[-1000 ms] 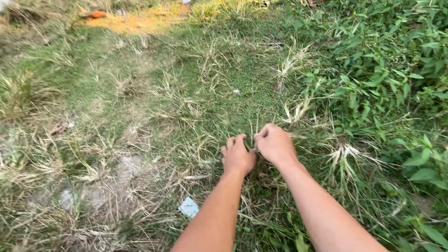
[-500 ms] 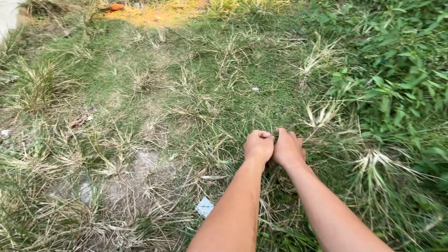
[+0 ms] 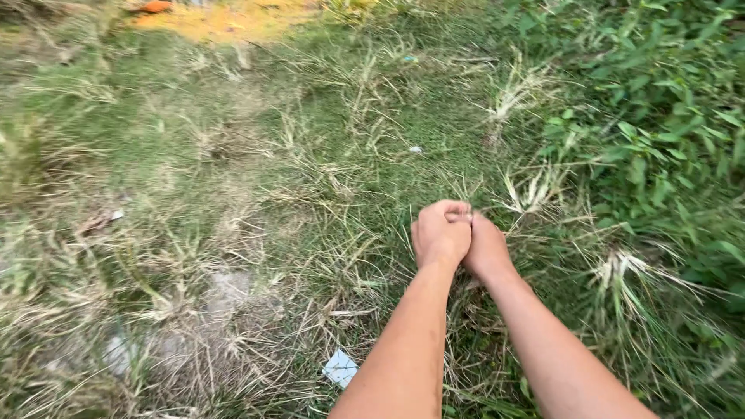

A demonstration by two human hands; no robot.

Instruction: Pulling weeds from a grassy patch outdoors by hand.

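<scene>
Both of my bare arms reach forward over a rough grassy patch. My left hand [image 3: 438, 234] is closed in a fist, pressed against my right hand [image 3: 489, 250], which is also closed. Both fists sit at the top of a tuft of long thin grass [image 3: 466, 326] that rises between my forearms. The blades seem to run into my fists, though the grip itself is hidden by my fingers. Pale dry grass tufts [image 3: 535, 190] stand just right of my hands.
Leafy green weeds [image 3: 667, 116] fill the right side. A small white paper scrap [image 3: 340, 367] lies by my left forearm. A bare grey patch of ground [image 3: 209, 310] shows at lower left, and an orange-yellow patch [image 3: 225, 19] at the top.
My left hand went from open fingers in the grass to a fist. Both hands closed, came together and lifted slightly. The view shifted and is a little blurred.
</scene>
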